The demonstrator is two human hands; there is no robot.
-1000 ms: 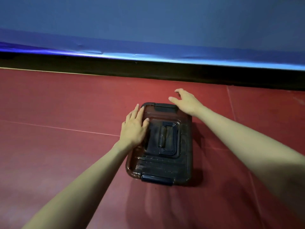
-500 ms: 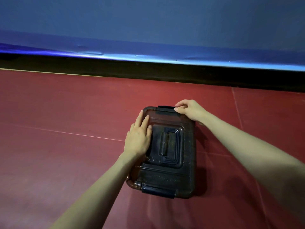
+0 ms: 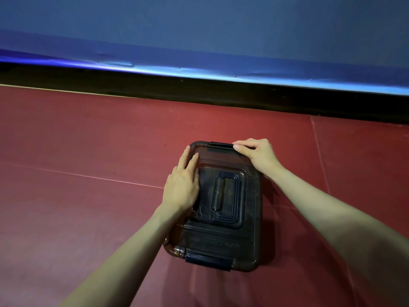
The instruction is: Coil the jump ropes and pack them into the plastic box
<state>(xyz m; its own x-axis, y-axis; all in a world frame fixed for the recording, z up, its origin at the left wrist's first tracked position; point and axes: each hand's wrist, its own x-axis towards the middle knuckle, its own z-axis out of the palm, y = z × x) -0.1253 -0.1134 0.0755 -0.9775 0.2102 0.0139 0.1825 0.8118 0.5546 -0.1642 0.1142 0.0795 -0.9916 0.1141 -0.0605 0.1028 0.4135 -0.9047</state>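
Observation:
A dark brown see-through plastic box (image 3: 245, 238) stands on the red floor with its lid on. The lid has a recessed handle (image 3: 221, 193) and a dark blue latch at the far end (image 3: 220, 147) and the near end (image 3: 208, 260). My left hand (image 3: 182, 185) lies flat on the lid's left side with straight fingers. My right hand (image 3: 257, 154) curls over the box's far right corner, its fingertips at the far latch. No jump rope can be made out; the box's inside is too dark to read.
Red floor mat (image 3: 77, 173) with thin seam lines spreads all round the box. A black baseboard (image 3: 199, 89) and a blue padded wall (image 3: 199, 29) run across the back, a short way beyond the box.
My right hand came down from above the far corner and closed on that corner by the far latch. My left hand stayed flat on the lid.

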